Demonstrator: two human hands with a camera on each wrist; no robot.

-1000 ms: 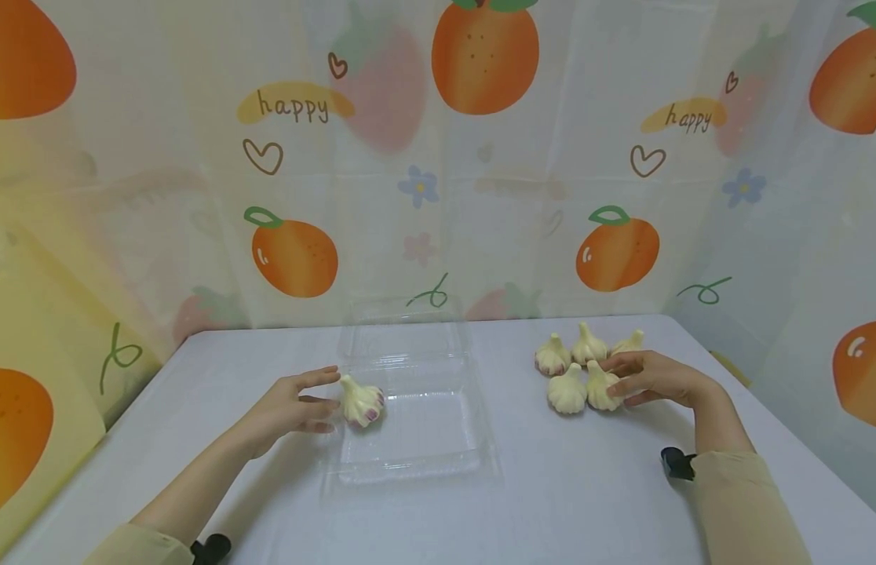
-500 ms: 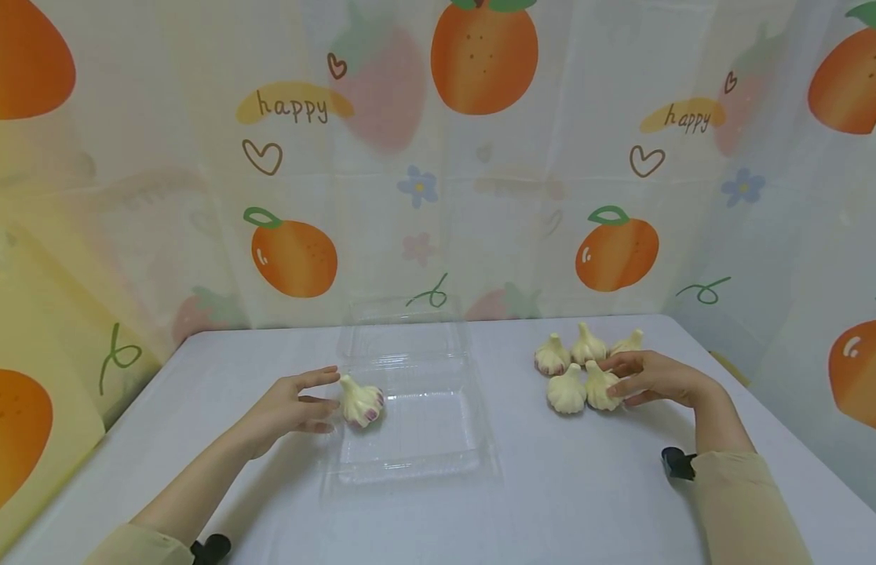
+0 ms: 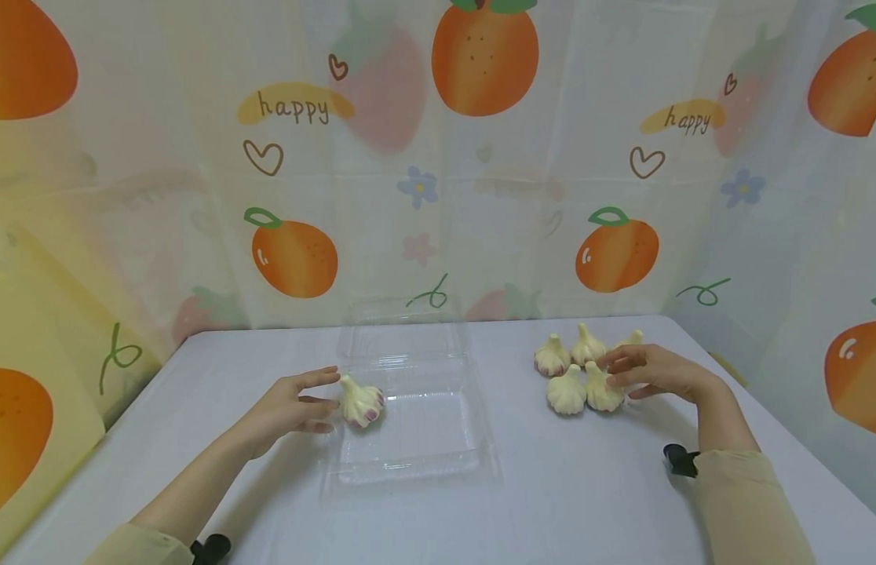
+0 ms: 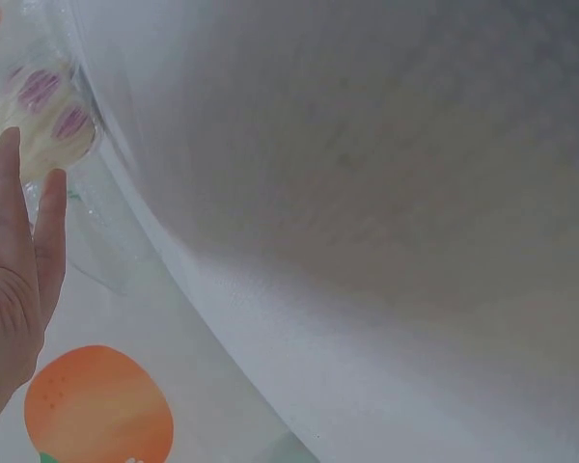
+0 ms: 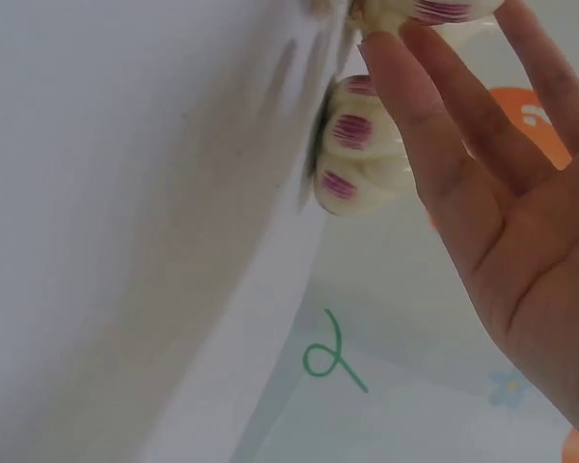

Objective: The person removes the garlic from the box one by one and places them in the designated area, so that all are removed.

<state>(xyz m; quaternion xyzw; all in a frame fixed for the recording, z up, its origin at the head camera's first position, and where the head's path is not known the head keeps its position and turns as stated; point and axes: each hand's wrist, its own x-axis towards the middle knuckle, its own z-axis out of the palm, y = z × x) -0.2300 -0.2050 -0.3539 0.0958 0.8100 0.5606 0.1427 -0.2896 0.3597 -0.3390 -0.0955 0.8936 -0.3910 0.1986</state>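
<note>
One garlic bulb (image 3: 362, 401) with purple streaks lies tilted at the left side of a clear plastic container (image 3: 438, 428). My left hand (image 3: 293, 412) is beside that bulb, its fingers spread and relaxed, holding nothing. In the left wrist view two fingertips show in front of the garlic bulb (image 4: 53, 111); contact cannot be told. On the right stands a group of several garlic bulbs (image 3: 567, 390). My right hand (image 3: 664, 373) is at the right of the nearest garlic bulb (image 3: 603, 388), fingers loosely extended and partly covering a rear bulb. Its palm (image 5: 531, 251) shows bare in the right wrist view.
A white-covered table (image 3: 537, 486) carries everything. The container's clear lid (image 3: 403, 337) stands open toward the back. Behind is a curtain (image 3: 494, 204) printed with oranges. Black straps (image 3: 681, 461) show near both sleeves.
My right hand has shifted slightly right and up, its fingertips drawing back a little from the front bulb. The left hand and the bulb in the container have not moved.
</note>
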